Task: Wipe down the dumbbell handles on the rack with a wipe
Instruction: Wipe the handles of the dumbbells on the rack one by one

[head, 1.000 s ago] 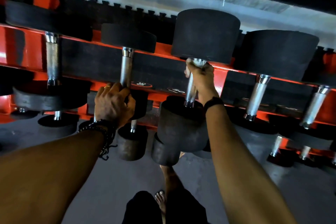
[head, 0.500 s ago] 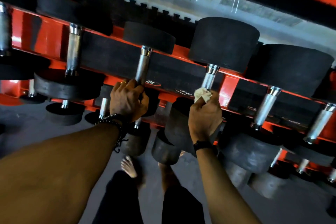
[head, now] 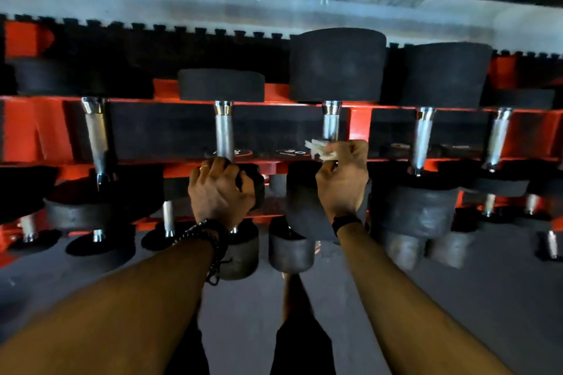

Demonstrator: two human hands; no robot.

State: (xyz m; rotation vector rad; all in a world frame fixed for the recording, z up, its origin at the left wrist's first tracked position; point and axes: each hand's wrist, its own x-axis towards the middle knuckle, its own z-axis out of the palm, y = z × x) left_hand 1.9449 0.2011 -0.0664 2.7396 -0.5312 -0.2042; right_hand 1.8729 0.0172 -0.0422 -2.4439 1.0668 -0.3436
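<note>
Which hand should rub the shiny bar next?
The right hand. It already pinches the white wipe against the near end of the chrome handle. The left hand has no wipe and grips the neighbouring dumbbell.

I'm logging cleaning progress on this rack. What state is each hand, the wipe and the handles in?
right hand: pinches the wipe at the near end of a handle.
wipe: white, crumpled, against that handle.
wiped handle: upper part bare.
left hand: grips the near end of the neighbouring handle.
dumbbells: all racked.
</note>
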